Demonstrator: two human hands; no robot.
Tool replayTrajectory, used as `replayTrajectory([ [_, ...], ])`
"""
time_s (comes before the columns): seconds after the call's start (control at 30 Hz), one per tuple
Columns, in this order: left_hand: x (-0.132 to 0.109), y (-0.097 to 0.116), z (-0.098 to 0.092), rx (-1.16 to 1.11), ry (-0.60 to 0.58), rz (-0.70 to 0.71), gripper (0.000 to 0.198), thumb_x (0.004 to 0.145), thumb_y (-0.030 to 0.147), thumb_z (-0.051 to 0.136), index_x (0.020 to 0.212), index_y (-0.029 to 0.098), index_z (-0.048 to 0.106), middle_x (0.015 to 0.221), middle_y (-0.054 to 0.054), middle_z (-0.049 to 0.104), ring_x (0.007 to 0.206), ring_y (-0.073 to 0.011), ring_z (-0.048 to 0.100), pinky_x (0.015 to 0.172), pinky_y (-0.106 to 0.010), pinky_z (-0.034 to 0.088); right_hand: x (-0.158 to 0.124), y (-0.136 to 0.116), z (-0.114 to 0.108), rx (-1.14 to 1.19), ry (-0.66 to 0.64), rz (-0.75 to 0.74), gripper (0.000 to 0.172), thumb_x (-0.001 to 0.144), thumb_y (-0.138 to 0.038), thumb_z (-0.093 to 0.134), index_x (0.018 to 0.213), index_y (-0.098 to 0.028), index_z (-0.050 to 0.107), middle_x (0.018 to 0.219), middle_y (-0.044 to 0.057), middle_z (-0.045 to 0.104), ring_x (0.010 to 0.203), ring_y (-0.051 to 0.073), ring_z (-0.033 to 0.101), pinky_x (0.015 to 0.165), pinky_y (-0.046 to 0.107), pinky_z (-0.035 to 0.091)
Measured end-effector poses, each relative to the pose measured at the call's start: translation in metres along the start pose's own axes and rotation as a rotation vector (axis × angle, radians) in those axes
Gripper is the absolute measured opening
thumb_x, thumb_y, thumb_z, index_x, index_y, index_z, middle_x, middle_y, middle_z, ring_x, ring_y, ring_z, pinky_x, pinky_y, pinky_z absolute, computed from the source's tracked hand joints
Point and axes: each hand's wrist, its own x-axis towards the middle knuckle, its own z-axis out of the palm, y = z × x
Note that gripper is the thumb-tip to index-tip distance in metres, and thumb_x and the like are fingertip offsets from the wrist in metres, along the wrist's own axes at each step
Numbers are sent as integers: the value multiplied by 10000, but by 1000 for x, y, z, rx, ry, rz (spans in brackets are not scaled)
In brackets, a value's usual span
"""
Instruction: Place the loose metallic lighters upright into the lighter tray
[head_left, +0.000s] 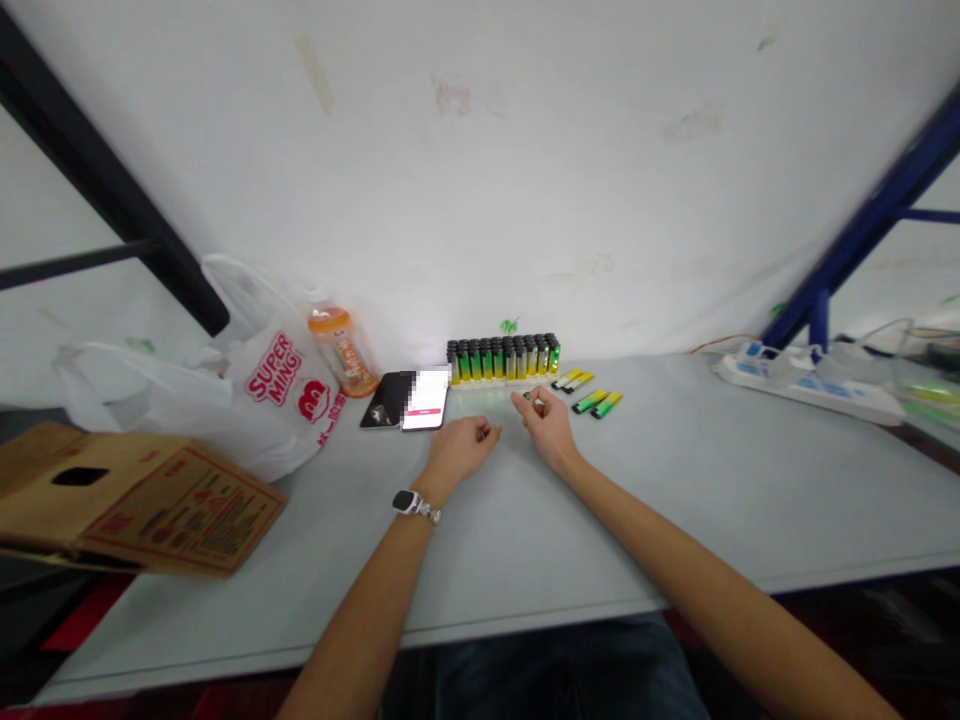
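A tray against the wall holds rows of green-and-yellow lighters with black tops, standing upright. In front of it, my right hand is closed in a pinch; a small dark bit shows at its fingertips, too small to name. My left hand rests just left of it, fingers curled in and apart from the tray. Whatever those fingers hold, if anything, is hidden. Right of the tray lie two yellow lighters and two green-and-yellow lighters, flat on the table.
Left of the tray lies a phone with a lit screen, beside a dark flat case. Farther left are an orange drink bottle, a white plastic bag and a cardboard box. A white power strip lies at the right.
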Motion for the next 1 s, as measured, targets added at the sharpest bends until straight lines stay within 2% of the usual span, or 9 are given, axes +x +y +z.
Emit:
replayTrajectory([
  [0.13, 0, 0, 0, 13, 4, -1, 407, 938, 498, 422, 787, 209, 665, 777, -47, 712, 750, -203, 648, 570, -277, 280, -1, -1, 0, -179, 42, -104, 414, 845, -458, 552, 572, -224, 345, 500, -70, 322, 507, 101, 329, 524, 255, 266],
  [0.27, 0, 0, 0, 28, -3, 7, 406, 939, 492, 417, 790, 210, 667, 790, -52, 717, 772, -211, 655, 576, -274, 287, -1, -1, 1, -244, 46, -116, 312, 814, -370, 495, 574, -229, 353, 503, -76, 296, 516, 109, 330, 536, 264, 253],
  [0.4, 0, 0, 1, 16, 4, 4, 405, 935, 496, 423, 769, 214, 662, 767, -47, 710, 745, -207, 644, 581, -271, 293, 1, 1, 1, -226, 47, -93, 280, 810, -359, 465, 575, -225, 398, 511, -71, 315, 521, 115, 343, 546, 271, 267],
  [0.6, 0, -1, 4, -53, 36, 13, 359, 918, 467, 477, 736, 205, 642, 703, -33, 675, 683, -187, 611, 563, -269, 271, 2, 4, 0, -247, 48, -95, 347, 843, -399, 487, 560, -224, 388, 522, -62, 336, 536, 118, 348, 560, 277, 277],
  [0.67, 1, 0, 6, -143, 73, 41, 333, 918, 440, 494, 739, 197, 634, 657, -20, 647, 633, -170, 585, 555, -266, 283, 2, 5, 0, -251, 36, -88, 382, 863, -446, 500, 573, -224, 392, 519, -60, 342, 534, 119, 352, 552, 277, 279],
  [0.77, 3, 4, 12, -423, 188, 127, 293, 941, 413, 483, 844, 187, 642, 645, 3, 630, 609, -142, 571, 580, -251, 365, 1, 6, 3, -178, -48, -64, 424, 898, -569, 475, 655, -226, 427, 537, -57, 382, 526, 125, 374, 523, 272, 297],
  [0.87, 5, 11, 18, -673, 336, 189, 263, 931, 401, 524, 1012, 176, 633, 755, -10, 673, 713, -138, 614, 652, -242, 453, -3, 9, 5, -28, -147, -40, 429, 934, -638, 379, 787, -240, 440, 622, -46, 445, 549, 135, 428, 513, 266, 351],
  [1.0, 6, 17, 26, -822, 404, 190, 274, 881, 397, 604, 1029, 169, 642, 902, -49, 698, 776, -147, 633, 582, -221, 491, -6, 13, 7, 25, -203, 15, 363, 946, -617, 381, 878, -262, 412, 661, -48, 454, 556, 144, 448, 501, 263, 376],
])
